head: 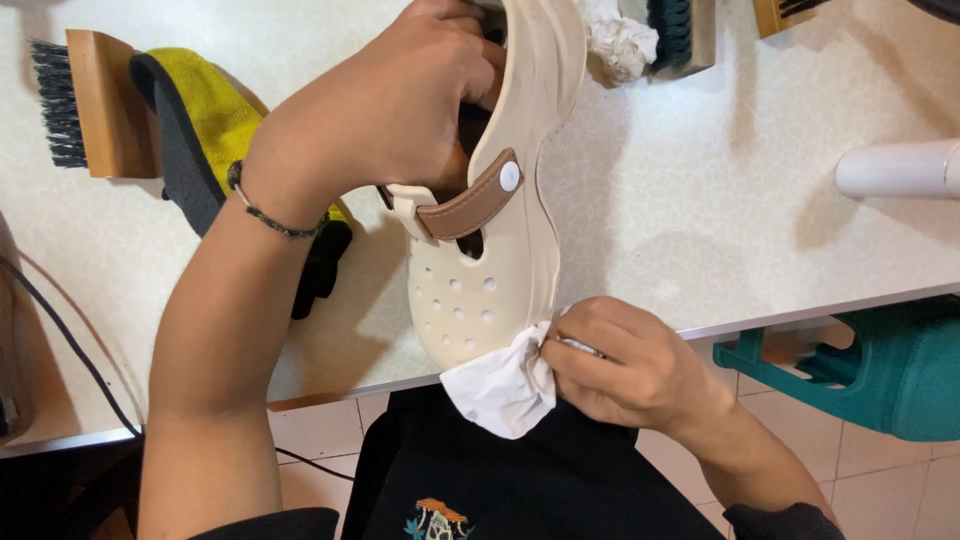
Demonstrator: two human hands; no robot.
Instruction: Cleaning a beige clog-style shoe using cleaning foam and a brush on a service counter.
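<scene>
A cream clog shoe (500,260) with round holes and a brown strap is held on its side above the table edge, toe toward me. My left hand (400,100) grips it at the heel opening, fingers inside the shoe. My right hand (630,365) pinches a white cloth (500,385) and presses it against the toe of the clog. A thin beaded bracelet sits on my left wrist.
On the pale speckled table (700,200) lie a wooden brush with dark bristles (90,105), a yellow and black cloth (210,130), a crumpled white wipe (620,40), another brush (680,30) and a white cylinder (900,168). A teal plastic container (880,370) stands on the tiled floor.
</scene>
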